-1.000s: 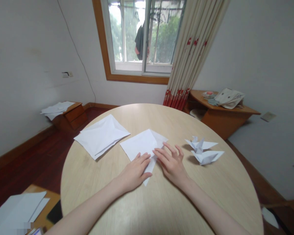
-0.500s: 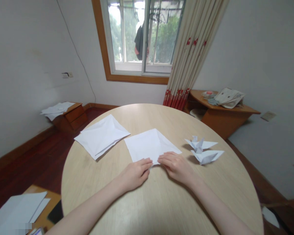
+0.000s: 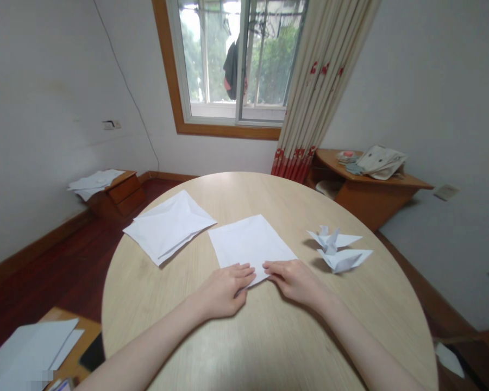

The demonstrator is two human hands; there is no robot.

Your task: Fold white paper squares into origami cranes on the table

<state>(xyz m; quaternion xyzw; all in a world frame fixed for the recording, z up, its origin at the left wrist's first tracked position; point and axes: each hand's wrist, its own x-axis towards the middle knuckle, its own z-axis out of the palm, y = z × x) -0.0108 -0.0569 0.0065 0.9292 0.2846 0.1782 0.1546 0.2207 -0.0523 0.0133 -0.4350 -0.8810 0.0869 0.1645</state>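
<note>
A white sheet of paper [image 3: 248, 244] lies nearly flat on the round wooden table [image 3: 269, 336], in front of me. My left hand [image 3: 224, 288] pinches its near edge from the left, fingers curled together. My right hand [image 3: 295, 279] grips the same near edge from the right, fingers also closed on it. The two sets of fingertips almost meet at the sheet's near corner.
A stack of creased white sheets [image 3: 169, 225] lies to the left on the table. Two folded paper birds [image 3: 338, 250] sit to the right. More paper [image 3: 28, 347] rests on a low surface at the lower left. A wooden side table [image 3: 370, 187] stands by the curtain.
The sheet was folded into a triangle-like shape under my hands. It has been opened out and now lies almost flat, with both hands drawn back to its near edge.
</note>
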